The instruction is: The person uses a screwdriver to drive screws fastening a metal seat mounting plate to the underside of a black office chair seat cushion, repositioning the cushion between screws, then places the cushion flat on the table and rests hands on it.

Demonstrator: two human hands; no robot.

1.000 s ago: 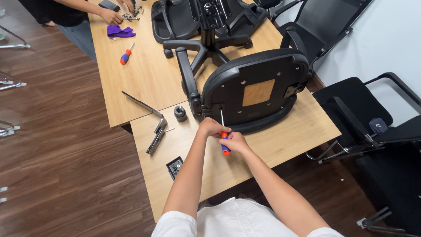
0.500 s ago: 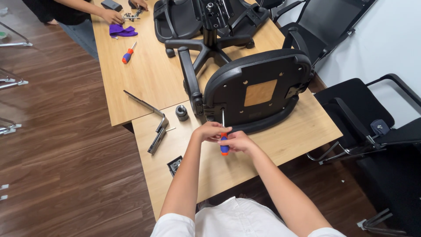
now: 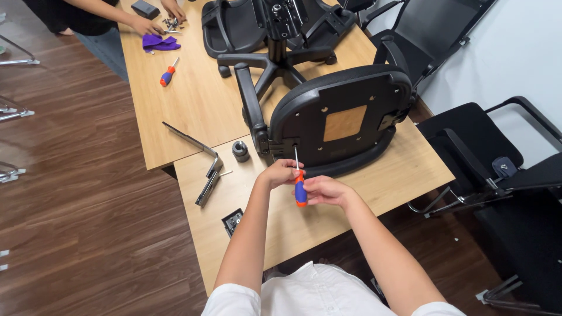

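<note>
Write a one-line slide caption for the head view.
Both hands, left hand and right hand, hold a screwdriver against an upturned black chair seat on a wooden table.

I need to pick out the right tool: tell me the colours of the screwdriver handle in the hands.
Orange and blue handle on the screwdriver, seen in the head view.

Two orange-and-blue screwdrivers: one [image 3: 299, 186] in the person's hands, one [image 3: 168, 72] lying on the far table. Two wooden tables, the near one [image 3: 374, 187] and the far one [image 3: 193, 105]. One upturned chair seat [image 3: 342, 120], one chair base with casters [image 3: 281, 55], one bent metal bracket [image 3: 202, 161], one black cylindrical part [image 3: 240, 150], one purple cloth [image 3: 161, 43], and two of a co-worker's hands [image 3: 146, 26] [image 3: 174, 10] at the far end
</note>
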